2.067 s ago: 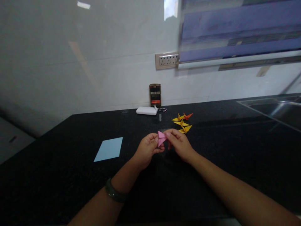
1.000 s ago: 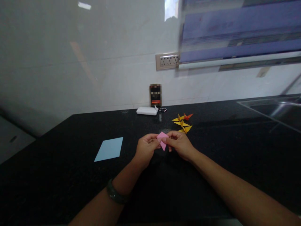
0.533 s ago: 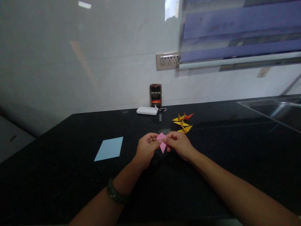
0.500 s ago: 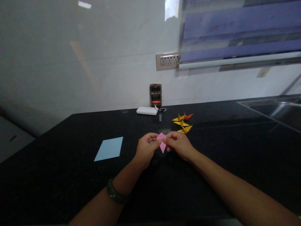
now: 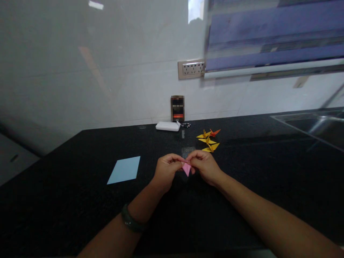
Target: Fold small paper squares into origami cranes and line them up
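My left grip [image 5: 166, 170] and right grip [image 5: 204, 164] meet in front of me over the dark worktop [image 5: 193, 222], both pinching a small piece of folded pink paper [image 5: 187, 169] between thumbs and fingers. The paper sits right between my two hands, one pointed end hanging down towards me and its upper edge caught at my fingertips; the fingers cover so much of it there that I can't fairly say how those folds lie. On my left wrist I wear a dark green bangle [image 5: 131, 220]. To the left of my hands, well apart from them, a pale blue sheet [image 5: 124, 170] lies flat on the worktop. Just beyond my right hand stands a little cluster of folded paper birds: three yellow birds [image 5: 212, 147] in a close row running away from me, and an orange bird [image 5: 214, 133] beside the farthest of them. Farther back, near the wall, a white case [image 5: 168, 126] rests on the worktop, with a dark beaded strap [image 5: 186, 125] at its right end and an upright dark device [image 5: 177, 108] just behind it. Above these a socket panel [image 5: 191, 68] is set in the pale wall [image 5: 129, 89], its right end next to the lower corner of a purple blind [image 5: 255, 36].
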`<state>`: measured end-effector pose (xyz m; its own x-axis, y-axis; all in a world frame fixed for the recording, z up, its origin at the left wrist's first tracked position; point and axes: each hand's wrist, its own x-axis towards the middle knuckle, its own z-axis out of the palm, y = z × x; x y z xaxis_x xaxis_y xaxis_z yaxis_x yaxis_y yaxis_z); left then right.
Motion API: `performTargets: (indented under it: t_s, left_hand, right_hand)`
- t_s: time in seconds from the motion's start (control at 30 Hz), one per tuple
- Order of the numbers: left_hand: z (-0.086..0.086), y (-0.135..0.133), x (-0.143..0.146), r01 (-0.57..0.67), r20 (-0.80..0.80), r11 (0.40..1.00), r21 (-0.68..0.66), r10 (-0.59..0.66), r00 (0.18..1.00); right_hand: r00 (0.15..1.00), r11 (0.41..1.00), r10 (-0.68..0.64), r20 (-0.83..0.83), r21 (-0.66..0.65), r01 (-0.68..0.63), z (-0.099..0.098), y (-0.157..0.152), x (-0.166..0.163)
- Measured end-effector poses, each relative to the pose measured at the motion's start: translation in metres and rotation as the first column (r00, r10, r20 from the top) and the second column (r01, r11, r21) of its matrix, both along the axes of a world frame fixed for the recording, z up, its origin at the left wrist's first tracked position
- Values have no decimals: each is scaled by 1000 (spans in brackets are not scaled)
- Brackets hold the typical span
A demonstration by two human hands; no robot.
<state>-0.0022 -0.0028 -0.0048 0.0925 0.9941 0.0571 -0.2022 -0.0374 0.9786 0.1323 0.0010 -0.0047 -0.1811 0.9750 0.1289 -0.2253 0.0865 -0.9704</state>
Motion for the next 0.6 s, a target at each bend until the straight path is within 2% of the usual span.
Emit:
performTargets:
  t_s: [0.2,0.27,0.37,0.47,0.6]
  left_hand:
    - [7,-3,2,103,111,985,-140,-88,990]
    - [8,-3,2,109,71,980,-169,-98,993]
    - [7,-1,1,72,-55,984,-163,-81,995]
    - [4,1,-1,94,-54,985,-148,-103,993]
    - [1,2,-3,87,-32,986,-140,-92,995]
  right_hand:
    - [998,997,-43,53,64,39,-1,4,5]
    - [991,991,-60,116,125,46,-1,5,7]
    - [976,969,-80,200,247,29,-3,6,8]
    - [954,931,-107,279,364,-2,-3,6,9]
    - [934,929,-119,336,370,-15,-2,4,10]
